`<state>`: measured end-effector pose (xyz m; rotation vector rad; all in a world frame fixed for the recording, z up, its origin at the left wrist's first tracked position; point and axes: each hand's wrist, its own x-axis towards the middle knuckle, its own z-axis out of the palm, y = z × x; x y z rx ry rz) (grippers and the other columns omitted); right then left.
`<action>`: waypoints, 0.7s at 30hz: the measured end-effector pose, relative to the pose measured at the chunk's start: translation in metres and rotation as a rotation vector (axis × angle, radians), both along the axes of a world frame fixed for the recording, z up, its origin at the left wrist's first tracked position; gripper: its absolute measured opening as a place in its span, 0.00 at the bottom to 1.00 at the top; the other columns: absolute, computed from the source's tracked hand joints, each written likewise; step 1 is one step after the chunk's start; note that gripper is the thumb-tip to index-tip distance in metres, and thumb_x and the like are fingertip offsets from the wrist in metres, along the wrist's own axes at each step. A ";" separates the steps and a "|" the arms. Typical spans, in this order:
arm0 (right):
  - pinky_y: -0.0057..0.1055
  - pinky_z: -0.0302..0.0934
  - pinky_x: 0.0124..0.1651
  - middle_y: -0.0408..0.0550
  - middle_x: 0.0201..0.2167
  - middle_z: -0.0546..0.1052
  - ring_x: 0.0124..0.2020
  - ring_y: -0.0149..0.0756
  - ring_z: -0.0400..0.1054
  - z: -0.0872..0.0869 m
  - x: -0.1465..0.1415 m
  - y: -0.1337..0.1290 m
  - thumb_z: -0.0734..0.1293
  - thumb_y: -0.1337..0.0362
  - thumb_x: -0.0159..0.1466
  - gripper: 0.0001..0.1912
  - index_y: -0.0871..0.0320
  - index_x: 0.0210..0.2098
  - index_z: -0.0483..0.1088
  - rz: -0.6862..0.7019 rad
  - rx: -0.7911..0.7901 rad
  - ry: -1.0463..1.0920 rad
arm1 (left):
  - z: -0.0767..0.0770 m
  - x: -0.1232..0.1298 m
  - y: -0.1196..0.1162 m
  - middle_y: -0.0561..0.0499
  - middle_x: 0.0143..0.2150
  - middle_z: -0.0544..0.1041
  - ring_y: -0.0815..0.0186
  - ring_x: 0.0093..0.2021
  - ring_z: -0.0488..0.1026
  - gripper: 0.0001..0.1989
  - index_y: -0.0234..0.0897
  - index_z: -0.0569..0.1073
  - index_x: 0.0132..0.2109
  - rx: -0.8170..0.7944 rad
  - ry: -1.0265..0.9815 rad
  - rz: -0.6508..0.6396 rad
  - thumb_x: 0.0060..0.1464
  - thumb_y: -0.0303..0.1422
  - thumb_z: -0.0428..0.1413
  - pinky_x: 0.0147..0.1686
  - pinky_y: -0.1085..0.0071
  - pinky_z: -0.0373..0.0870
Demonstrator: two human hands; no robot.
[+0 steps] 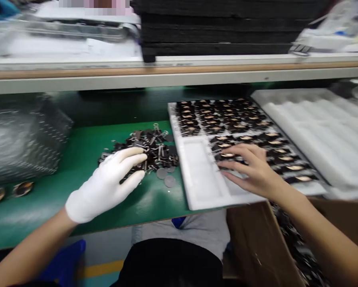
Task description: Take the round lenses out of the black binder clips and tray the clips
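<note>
My left hand, in a white glove, hovers over the near left side of a loose pile of black clips with wire handles. Its fingers are bent and apart, and no object shows between them. Flat grey discs lie at the pile's near edge. My bare right hand is over the white tray, fingers spread, with the tips at the row of black parts with tan faces. Whether the fingertips touch a part cannot be made out. The tray's front left compartment is bare.
Stacked white trays stand at right. Clear plastic packaging sits at left, behind two round pieces. A shelf edge crosses above the green table. A cardboard box of black parts is below right.
</note>
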<state>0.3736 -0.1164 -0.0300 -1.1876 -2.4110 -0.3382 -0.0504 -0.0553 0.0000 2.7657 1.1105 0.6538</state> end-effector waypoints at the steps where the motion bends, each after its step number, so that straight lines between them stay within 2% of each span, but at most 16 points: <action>1: 0.49 0.58 0.55 0.57 0.54 0.77 0.58 0.56 0.69 0.002 -0.013 0.001 0.72 0.67 0.69 0.07 0.54 0.47 0.77 0.016 0.007 -0.042 | -0.007 -0.012 0.001 0.43 0.67 0.73 0.56 0.67 0.71 0.19 0.41 0.70 0.64 0.057 -0.040 0.073 0.70 0.35 0.50 0.68 0.57 0.68; 4: 0.47 0.57 0.51 0.56 0.49 0.80 0.51 0.51 0.72 0.002 -0.054 0.005 0.68 0.67 0.72 0.06 0.56 0.49 0.75 0.118 0.004 -0.129 | -0.040 -0.060 0.007 0.39 0.70 0.68 0.52 0.72 0.64 0.24 0.39 0.64 0.70 0.277 -0.159 0.352 0.69 0.35 0.46 0.70 0.52 0.63; 6: 0.44 0.57 0.48 0.54 0.45 0.81 0.44 0.47 0.74 -0.007 -0.083 0.010 0.62 0.68 0.75 0.08 0.57 0.48 0.74 0.202 -0.018 -0.174 | -0.066 -0.101 0.008 0.39 0.72 0.64 0.54 0.73 0.61 0.26 0.41 0.61 0.72 0.370 -0.191 0.525 0.70 0.38 0.43 0.71 0.53 0.61; 8: 0.43 0.57 0.45 0.53 0.42 0.81 0.40 0.45 0.74 -0.020 -0.108 0.015 0.58 0.69 0.77 0.13 0.59 0.48 0.74 0.271 -0.019 -0.215 | -0.087 -0.143 0.001 0.35 0.71 0.62 0.52 0.73 0.60 0.28 0.36 0.61 0.71 0.420 -0.177 0.680 0.70 0.40 0.39 0.71 0.51 0.58; 10: 0.43 0.58 0.44 0.54 0.42 0.81 0.38 0.45 0.75 -0.035 -0.127 0.020 0.55 0.70 0.76 0.16 0.61 0.49 0.75 0.306 0.001 -0.246 | -0.100 -0.180 -0.012 0.30 0.67 0.64 0.48 0.72 0.60 0.29 0.30 0.65 0.66 0.404 -0.117 0.890 0.68 0.44 0.41 0.71 0.48 0.56; 12: 0.43 0.59 0.42 0.56 0.41 0.81 0.38 0.46 0.75 -0.046 -0.138 0.025 0.55 0.70 0.76 0.18 0.64 0.49 0.76 0.325 0.014 -0.264 | -0.104 -0.211 -0.027 0.28 0.64 0.65 0.46 0.70 0.60 0.29 0.28 0.67 0.63 0.330 -0.036 1.118 0.66 0.46 0.44 0.70 0.47 0.56; 14: 0.43 0.59 0.40 0.54 0.37 0.80 0.36 0.46 0.75 -0.052 -0.142 0.030 0.56 0.71 0.75 0.18 0.64 0.48 0.77 0.361 0.007 -0.281 | -0.101 -0.233 -0.039 0.28 0.62 0.67 0.44 0.68 0.61 0.30 0.28 0.69 0.62 0.242 0.033 1.264 0.64 0.48 0.48 0.67 0.47 0.58; 17: 0.44 0.61 0.42 0.51 0.34 0.79 0.35 0.44 0.76 -0.052 -0.141 0.035 0.57 0.71 0.74 0.18 0.62 0.46 0.79 0.425 0.004 -0.295 | -0.093 -0.250 -0.049 0.30 0.60 0.70 0.40 0.64 0.65 0.34 0.32 0.72 0.62 0.111 0.117 1.329 0.59 0.52 0.55 0.62 0.45 0.62; 21: 0.44 0.63 0.42 0.52 0.34 0.80 0.35 0.45 0.76 -0.051 -0.141 0.036 0.55 0.69 0.75 0.20 0.60 0.44 0.80 0.438 0.016 -0.277 | -0.093 -0.238 -0.052 0.36 0.67 0.67 0.39 0.66 0.62 0.30 0.47 0.74 0.64 -0.020 0.218 1.283 0.60 0.54 0.56 0.63 0.43 0.60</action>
